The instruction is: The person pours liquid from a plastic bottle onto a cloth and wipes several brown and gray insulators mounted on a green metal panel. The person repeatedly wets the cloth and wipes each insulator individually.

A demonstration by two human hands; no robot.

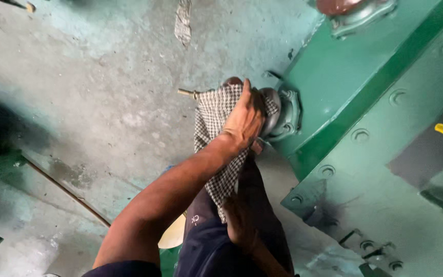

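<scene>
pressing my left hand (243, 119) clenched on a black-and-white checked cloth (212, 128) against the grey metal machine fitting (283, 115); my right hand (239, 220) grips the cloth's lower end.

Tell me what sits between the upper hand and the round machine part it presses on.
In the head view, a checkered cloth lies between the left hand and the round grey fitting; the right hand holds the cloth's lower end.
</scene>
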